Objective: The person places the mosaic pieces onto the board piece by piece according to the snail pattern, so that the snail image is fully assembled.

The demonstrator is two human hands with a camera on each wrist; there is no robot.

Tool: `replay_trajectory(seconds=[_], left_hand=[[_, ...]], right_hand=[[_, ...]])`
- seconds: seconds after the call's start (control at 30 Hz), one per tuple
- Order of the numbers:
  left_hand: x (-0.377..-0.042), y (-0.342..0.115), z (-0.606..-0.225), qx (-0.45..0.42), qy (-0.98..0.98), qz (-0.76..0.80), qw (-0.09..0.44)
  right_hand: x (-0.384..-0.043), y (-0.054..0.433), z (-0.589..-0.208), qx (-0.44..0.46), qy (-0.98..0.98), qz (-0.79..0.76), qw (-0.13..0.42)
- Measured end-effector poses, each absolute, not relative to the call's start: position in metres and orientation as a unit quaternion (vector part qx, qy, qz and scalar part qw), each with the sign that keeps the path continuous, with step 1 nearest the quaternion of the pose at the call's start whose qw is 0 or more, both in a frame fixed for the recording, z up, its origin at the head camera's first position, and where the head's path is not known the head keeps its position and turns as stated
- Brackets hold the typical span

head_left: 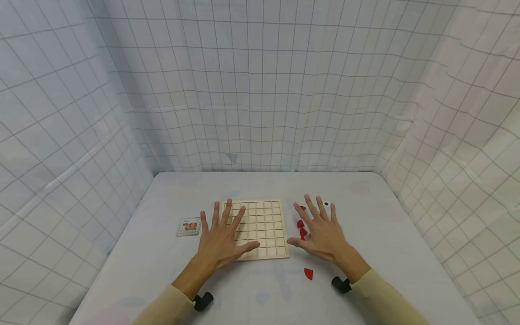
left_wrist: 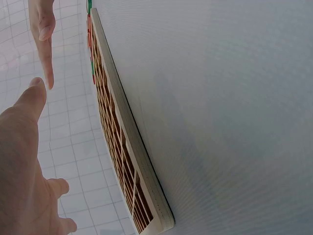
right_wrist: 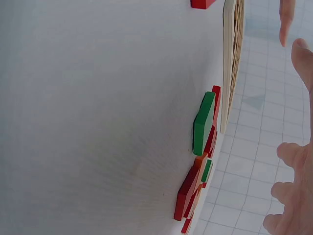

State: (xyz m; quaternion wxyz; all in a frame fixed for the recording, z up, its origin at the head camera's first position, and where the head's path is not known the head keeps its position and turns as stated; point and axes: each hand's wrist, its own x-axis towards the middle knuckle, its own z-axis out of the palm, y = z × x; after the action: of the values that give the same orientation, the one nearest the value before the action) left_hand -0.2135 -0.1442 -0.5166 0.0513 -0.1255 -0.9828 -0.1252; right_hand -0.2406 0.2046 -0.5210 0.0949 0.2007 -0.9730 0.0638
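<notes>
My left hand hovers with fingers spread over the left part of a pale wooden grid board. The left wrist view shows this board edge-on, lying on the table below the hand. Fingers spread as well, my right hand is held over a scatter of small coloured pieces to the right of the board. Among them are a red piece, a green block and a dark red block; the hand partly hides the group in the head view. Both hands hold nothing.
A square picture card printed with a grid lies left of the board. One red quarter-round piece sits nearer the front. A white disc with a dark centre lies beyond the right hand. Grid-patterned cloth walls the table's back and sides.
</notes>
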Motion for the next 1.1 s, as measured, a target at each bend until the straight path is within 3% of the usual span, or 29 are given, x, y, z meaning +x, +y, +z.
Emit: replay_trajectory(seconds=[0.43, 0.87, 1.1], left_hand=[[-0.215, -0.148, -0.516, -0.123, -0.984, -0.118, 0.048], [-0.195, -0.169, -0.523, -0.104, -0.984, -0.143, -0.025], [-0.192, -0.175, -0.525, -0.109, -0.98, -0.16, -0.044]], right_hand=[[-0.233, 0.197, -0.52, 0.218, -0.968, 0.081, 0.093], [-0.211, 0.177, -0.525, 0.244, -0.964, 0.111, -0.003], [-0.203, 0.17, -0.529, 0.26, -0.961, 0.094, -0.014]])
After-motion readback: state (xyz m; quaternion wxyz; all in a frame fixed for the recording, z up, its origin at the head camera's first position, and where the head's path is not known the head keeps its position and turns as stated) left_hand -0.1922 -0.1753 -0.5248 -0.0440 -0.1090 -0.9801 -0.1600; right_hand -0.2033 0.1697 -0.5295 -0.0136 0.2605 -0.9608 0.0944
